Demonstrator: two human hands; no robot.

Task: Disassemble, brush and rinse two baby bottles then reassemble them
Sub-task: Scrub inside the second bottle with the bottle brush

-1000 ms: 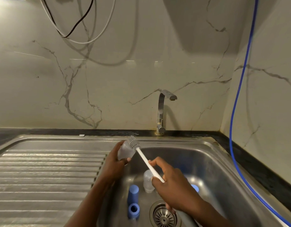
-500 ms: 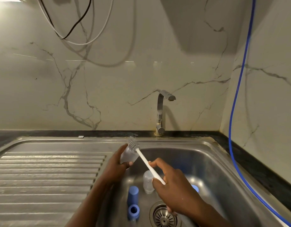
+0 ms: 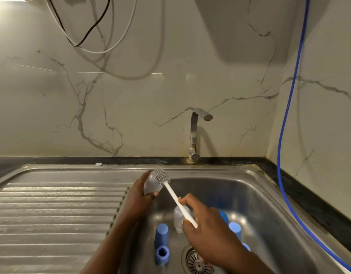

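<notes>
While the left hand (image 3: pixel 138 199) is gripping a cloudy bottle (image 3: pixel 150 185), the right hand (image 3: pixel 208 232) is holding a white brush (image 3: pixel 173 195) against its far end.

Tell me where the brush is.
Head view: the right hand grips the brush over the sink, its bristle head against the clear piece in the left hand.

A single wide-angle view looks from the person's head, forward and down, close over the sink (image 3: pixel 249 172). The left hand (image 3: pixel 139 198) and right hand (image 3: pixel 206 230) lie low at the near edge. The tap (image 3: pixel 194 133) and marble wall (image 3: pixel 131 95) face it far off, and the drainboard (image 3: pixel 55 210) runs left.
</notes>
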